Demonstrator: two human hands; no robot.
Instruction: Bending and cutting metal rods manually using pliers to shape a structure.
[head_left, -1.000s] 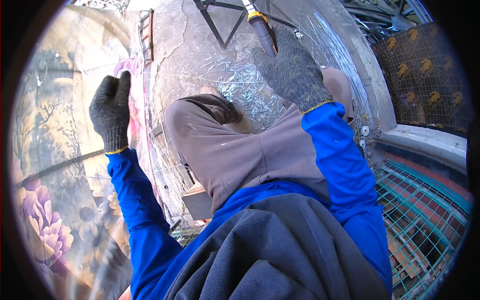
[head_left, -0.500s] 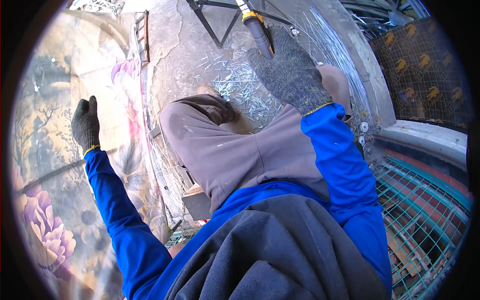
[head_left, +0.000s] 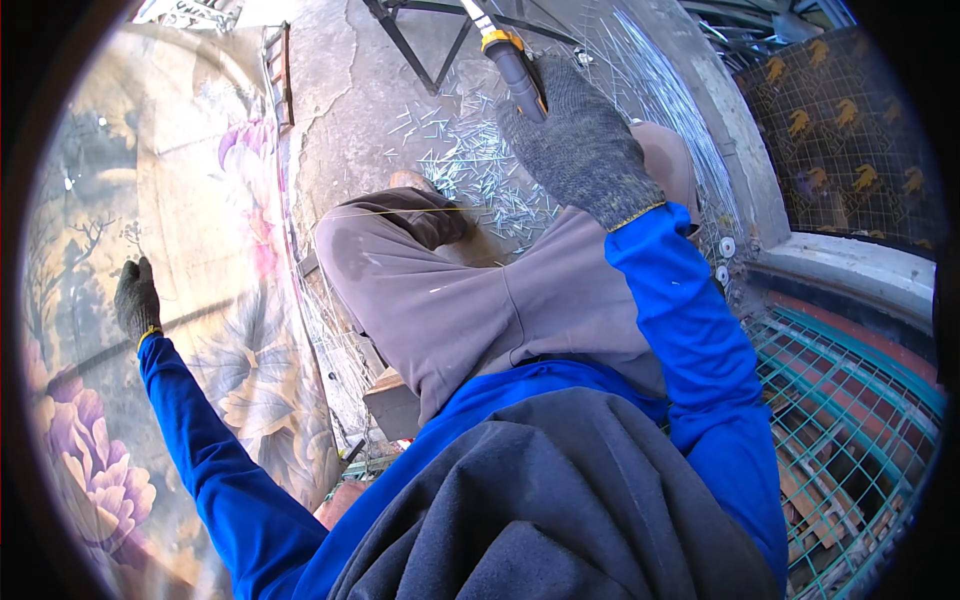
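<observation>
My right hand [head_left: 585, 140], in a grey knit glove, is wrapped round the dark handle of a tool with a yellow collar [head_left: 500, 42] and a pale metal shaft. The tool points up and away, its far end cut off by the picture's edge. Out to the left, my left hand [head_left: 138, 298] in a dark knit glove is held over a floral sheet [head_left: 255, 380]. Its fingers look curled together; what they hold, if anything, does not show. A thin yellowish strand [head_left: 400, 211] crosses my left trouser leg. Short cut metal pieces [head_left: 480, 165] lie scattered beyond my lap.
Long thin metal rods [head_left: 680, 120] lie on the floor at the right. A dark metal stand [head_left: 435, 60] is at the far middle. A green wire-mesh rack [head_left: 850, 430] stands near right, below a patterned dark panel [head_left: 850, 140]. A small ladder-like frame [head_left: 279, 75] borders the sheet.
My left hand has moved left and nearer to me over the sheet. The thin yellowish strand now shows across my leg. My right hand keeps its hold on the tool, almost unmoved.
</observation>
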